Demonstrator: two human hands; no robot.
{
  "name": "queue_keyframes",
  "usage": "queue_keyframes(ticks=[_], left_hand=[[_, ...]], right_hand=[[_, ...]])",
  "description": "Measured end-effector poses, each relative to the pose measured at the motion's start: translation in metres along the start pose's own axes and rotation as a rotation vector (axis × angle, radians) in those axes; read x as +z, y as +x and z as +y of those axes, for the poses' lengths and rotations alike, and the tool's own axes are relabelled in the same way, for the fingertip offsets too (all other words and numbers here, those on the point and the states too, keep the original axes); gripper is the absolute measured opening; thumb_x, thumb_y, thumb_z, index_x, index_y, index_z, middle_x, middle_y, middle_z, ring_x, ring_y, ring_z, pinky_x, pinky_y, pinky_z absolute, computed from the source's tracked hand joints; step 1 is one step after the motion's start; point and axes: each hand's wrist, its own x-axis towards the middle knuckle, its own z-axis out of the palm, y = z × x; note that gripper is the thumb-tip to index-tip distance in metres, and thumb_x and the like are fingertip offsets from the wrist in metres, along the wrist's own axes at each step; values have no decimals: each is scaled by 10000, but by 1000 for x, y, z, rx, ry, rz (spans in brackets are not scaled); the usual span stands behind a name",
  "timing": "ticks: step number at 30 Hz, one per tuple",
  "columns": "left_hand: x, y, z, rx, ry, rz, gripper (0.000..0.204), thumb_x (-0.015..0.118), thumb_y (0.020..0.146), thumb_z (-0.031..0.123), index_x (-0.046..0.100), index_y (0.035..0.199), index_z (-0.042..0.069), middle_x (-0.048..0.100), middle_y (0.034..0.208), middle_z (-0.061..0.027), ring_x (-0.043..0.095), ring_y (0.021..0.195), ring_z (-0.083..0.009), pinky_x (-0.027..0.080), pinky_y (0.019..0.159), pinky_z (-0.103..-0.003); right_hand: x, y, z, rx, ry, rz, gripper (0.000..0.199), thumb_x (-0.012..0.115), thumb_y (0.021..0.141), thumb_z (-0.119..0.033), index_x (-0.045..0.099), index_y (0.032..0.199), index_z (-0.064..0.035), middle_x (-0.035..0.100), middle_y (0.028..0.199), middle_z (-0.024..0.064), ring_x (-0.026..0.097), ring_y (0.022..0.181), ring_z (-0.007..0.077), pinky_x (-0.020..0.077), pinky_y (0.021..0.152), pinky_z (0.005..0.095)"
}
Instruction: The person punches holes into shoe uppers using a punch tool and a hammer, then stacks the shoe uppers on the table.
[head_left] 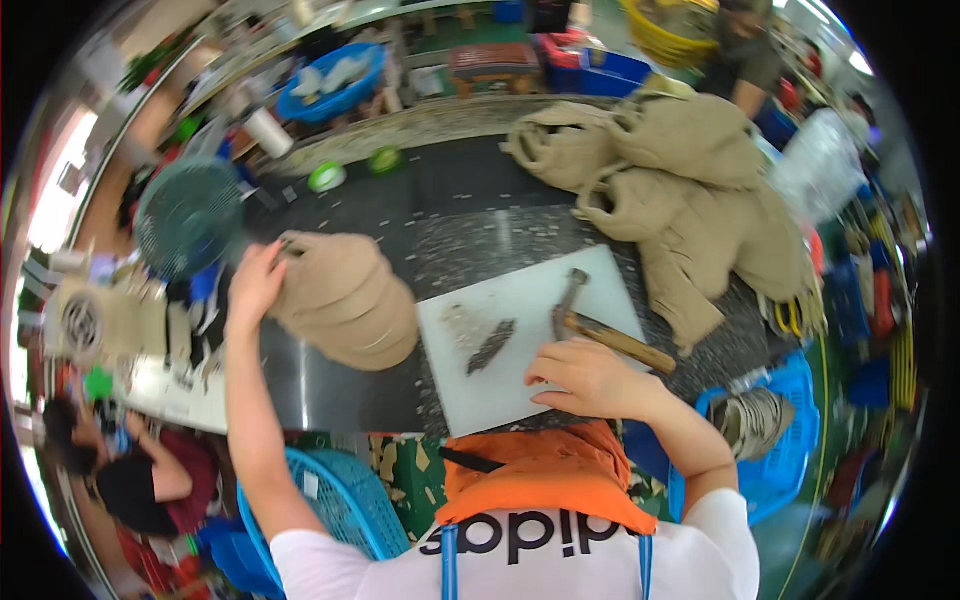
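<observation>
My left hand [257, 287] is at the far left edge of a stack of nested beige fabric pieces [345, 300], its fingers bent over the rim. The stack lies on the dark tabletop. My right hand [592, 380] rests low over a white board [455, 400], empty, with thumb and fingers slightly apart. Just beyond it a hammer [620, 342] with a wooden handle lies across the board's right side. A dark elongated patch [491, 347] and small pale bits [462, 325] are on the board, left of the hammer.
More beige fabric stacks [690, 190] are heaped at the table's far right. Green tape rolls [327, 177] sit at the back. A green mesh fan [190, 218] stands left. Blue baskets [812, 440] flank me below the table. Another person [150, 465] sits at the lower left.
</observation>
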Motion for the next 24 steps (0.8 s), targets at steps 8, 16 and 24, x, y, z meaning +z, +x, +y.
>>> queue_keyframes(ticks=[8, 16, 24], left_hand=[[-5, -13, 106, 229, -109, -141, 331, 570, 825, 113, 567, 1151, 52, 573, 1130, -134, 584, 942, -323, 461, 823, -360], [48, 106, 392, 798, -988, 153, 614, 715, 737, 230, 469, 1246, -10, 442, 1301, -162, 469, 1177, -272, 406, 946, -338], [51, 154, 464, 591, -638, -111, 851, 804, 563, 283, 402, 1275, 46, 549, 1200, -162, 535, 1099, -316, 427, 914, -381]], right_hand=[[-84, -76, 22, 549, -614, 702, 330, 687, 691, -108, 561, 989, -46, 537, 1005, 137, 511, 935, 330, 427, 801, 394], [-57, -96, 48, 776, -569, 670, 1068, 817, 539, -260, 226, 1413, -95, 183, 1435, 255, 316, 1255, 404, 305, 1016, 459], [-58, -101, 65, 813, -241, 679, 1069, 797, 580, -248, 170, 1431, -92, 132, 1443, 284, 278, 1295, 429, 341, 1022, 425]])
